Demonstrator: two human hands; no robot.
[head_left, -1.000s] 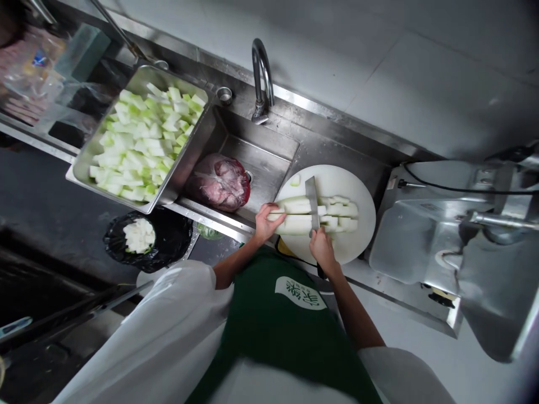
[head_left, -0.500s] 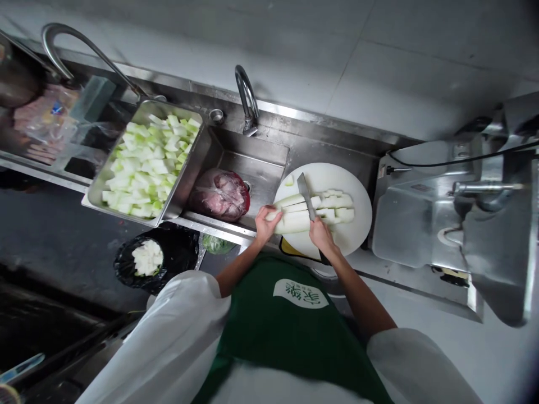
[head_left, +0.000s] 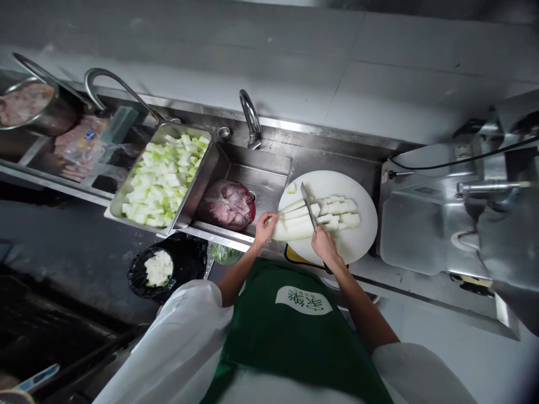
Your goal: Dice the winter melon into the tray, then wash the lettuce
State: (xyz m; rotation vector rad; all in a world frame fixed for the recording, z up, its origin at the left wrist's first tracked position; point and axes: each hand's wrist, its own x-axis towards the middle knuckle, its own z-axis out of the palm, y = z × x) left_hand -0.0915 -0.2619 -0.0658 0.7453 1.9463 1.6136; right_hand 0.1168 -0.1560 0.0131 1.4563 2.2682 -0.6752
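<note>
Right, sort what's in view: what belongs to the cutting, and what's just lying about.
In use:
knife, in the right hand
pale strips, left hand at their ends
round white board
probably the tray of cut pieces

Apparently just lying about:
meat in the sink
metal pot, far left
metal machine, right

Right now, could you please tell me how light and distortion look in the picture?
Head view: the round cutting board looks bright, the floor at left dim; head view: glare streaks the steel backsplash; head view: wide-angle stretching toward the edges.
</note>
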